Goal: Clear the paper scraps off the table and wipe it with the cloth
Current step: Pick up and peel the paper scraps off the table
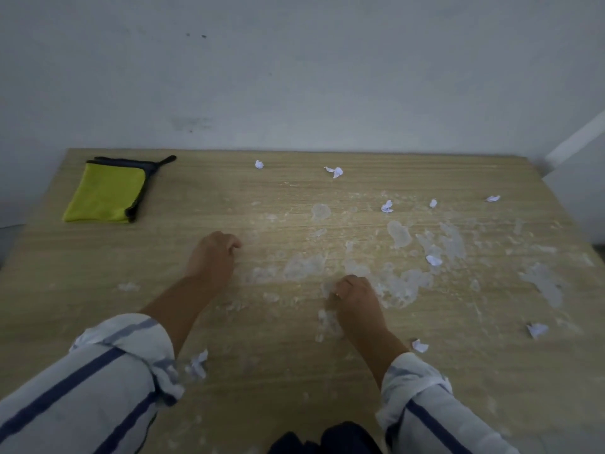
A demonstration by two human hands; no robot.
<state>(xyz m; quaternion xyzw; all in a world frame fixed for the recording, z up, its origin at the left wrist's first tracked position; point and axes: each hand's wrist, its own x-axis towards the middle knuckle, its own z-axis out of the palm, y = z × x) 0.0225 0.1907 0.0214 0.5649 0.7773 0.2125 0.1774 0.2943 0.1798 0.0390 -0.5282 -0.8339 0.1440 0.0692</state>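
A folded yellow cloth [104, 193] with a dark edge lies at the table's far left corner. Several small white paper scraps are scattered over the wooden table [278, 381]: one at the back [334, 172], one at mid right [434, 259], one by my left sleeve [198, 365], and one beside my right forearm [420, 345]. My left hand [214, 253] rests mid table with its fingers curled under. My right hand [355, 298] is curled too, knuckles up, on a whitish smear. I see nothing held in either hand; the palms are hidden.
Whitish dried smears [399, 234] cover the middle and right of the tabletop. A grey wall [294, 77] runs directly behind the table's far edge. The table's right edge [576, 224] drops off beside a white wall corner.
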